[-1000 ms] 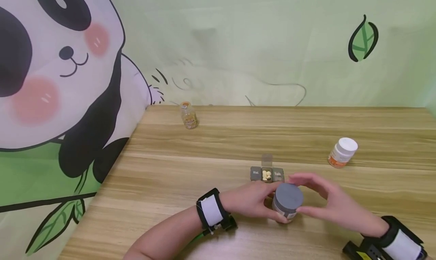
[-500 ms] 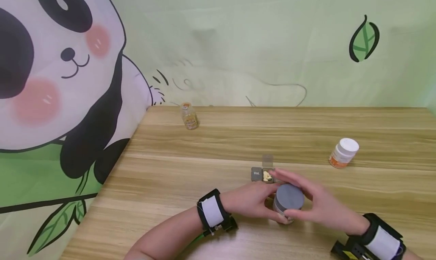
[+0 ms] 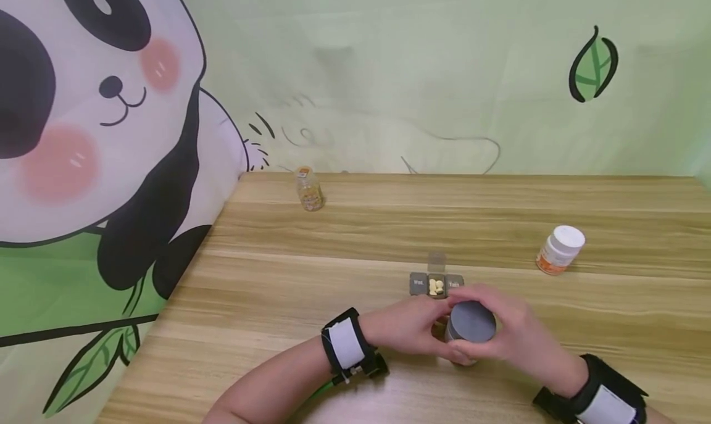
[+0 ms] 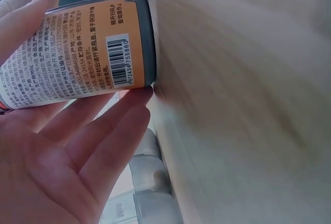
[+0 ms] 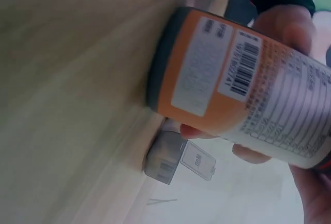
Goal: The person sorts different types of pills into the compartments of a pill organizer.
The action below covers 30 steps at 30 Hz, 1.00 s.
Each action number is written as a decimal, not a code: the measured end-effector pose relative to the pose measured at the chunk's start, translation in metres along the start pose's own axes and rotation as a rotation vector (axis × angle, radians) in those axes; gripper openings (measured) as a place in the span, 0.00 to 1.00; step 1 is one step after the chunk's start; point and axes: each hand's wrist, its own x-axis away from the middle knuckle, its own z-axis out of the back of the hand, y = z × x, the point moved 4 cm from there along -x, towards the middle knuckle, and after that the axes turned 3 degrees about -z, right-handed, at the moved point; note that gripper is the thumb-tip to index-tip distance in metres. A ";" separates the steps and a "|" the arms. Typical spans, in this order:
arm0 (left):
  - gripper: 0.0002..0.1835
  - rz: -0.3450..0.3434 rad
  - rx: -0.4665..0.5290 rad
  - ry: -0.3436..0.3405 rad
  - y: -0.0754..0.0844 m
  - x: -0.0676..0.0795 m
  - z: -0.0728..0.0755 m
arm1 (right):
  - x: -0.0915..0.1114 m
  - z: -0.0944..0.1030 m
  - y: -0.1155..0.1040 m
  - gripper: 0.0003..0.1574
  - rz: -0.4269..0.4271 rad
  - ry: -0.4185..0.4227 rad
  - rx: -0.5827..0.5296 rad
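Note:
A pill bottle with a grey cap [image 3: 472,323] stands upright on the table, its white-and-orange label [image 4: 77,53] showing in both wrist views. My left hand [image 3: 408,328] holds the bottle's body from the left, thumb at the front and fingers behind. Around the cap's edge curls my right hand [image 3: 516,328], thumb at the front and fingers at the back. Just beyond the hands lies a grey pill organizer [image 3: 419,283], partly hidden by them. One of its lids [image 3: 436,261] is flipped up, and several pale yellow pills [image 3: 436,286] sit in that compartment.
A white bottle with an orange label [image 3: 560,249] stands to the right on the wooden table [image 3: 266,257]. At the back left is a small clear bottle [image 3: 309,189] with an orange-marked top. A panda-print cloth [image 3: 361,72] hangs behind the table.
My right hand has come in from the right, reached over the organizer's right part, then drawn back and closed round the cap. My left hand and the bottle have stayed put.

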 end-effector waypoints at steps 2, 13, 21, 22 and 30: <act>0.24 0.007 -0.023 0.009 0.000 0.000 0.001 | -0.001 0.000 -0.001 0.43 0.012 0.035 0.012; 0.24 0.073 -0.041 0.016 0.000 0.002 0.002 | 0.003 -0.001 -0.001 0.41 -0.065 0.003 0.026; 0.29 0.147 -0.018 0.012 -0.007 0.019 0.006 | 0.018 -0.001 0.008 0.38 -0.127 -0.034 -0.016; 0.28 0.157 -0.019 0.018 -0.007 0.021 0.009 | 0.021 0.002 0.011 0.38 -0.154 -0.040 -0.018; 0.21 0.129 -0.103 0.164 -0.010 0.036 0.038 | 0.031 0.046 0.040 0.42 -0.195 0.064 0.174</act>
